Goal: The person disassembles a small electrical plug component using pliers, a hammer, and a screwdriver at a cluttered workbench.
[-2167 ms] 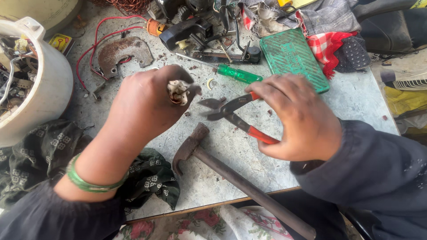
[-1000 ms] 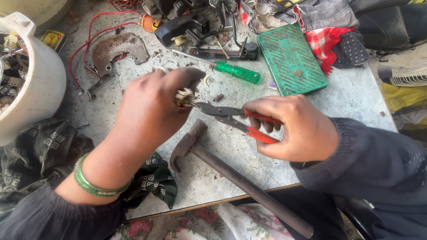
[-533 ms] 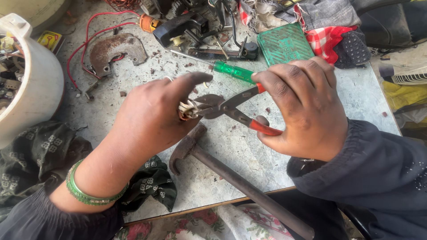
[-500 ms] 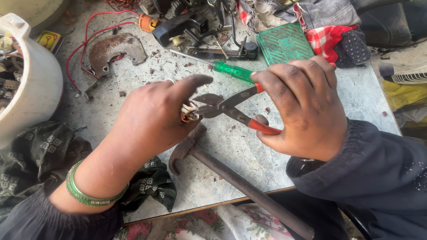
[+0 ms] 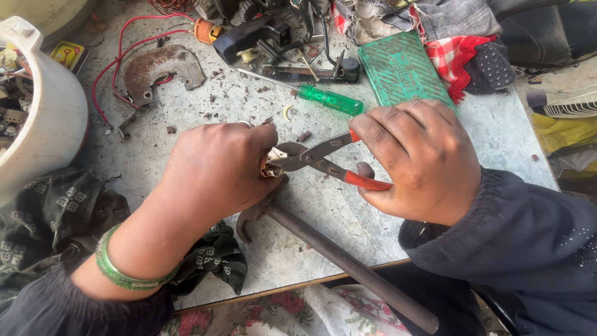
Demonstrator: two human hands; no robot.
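A claw hammer [image 5: 323, 246] lies diagonally on the worn grey table [image 5: 205, 112], its handle overhanging the near edge. At the far side lie a green-handled screwdriver [image 5: 326, 99], a green ribbed metal case [image 5: 401, 68] beside a red checked cloth [image 5: 460, 59], and a rusty curved metal plate [image 5: 158, 68] with red wires [image 5: 115, 59] leading to a copper coil [image 5: 204, 29]. A white tub [image 5: 43, 124] of scrap parts stands at the left edge, with dark patterned fabric [image 5: 56, 218] below it.

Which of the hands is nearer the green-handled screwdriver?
Right. The right hand lies just below the green-handled screwdriver, gripping the pliers; the left hand sits farther off, lower left.
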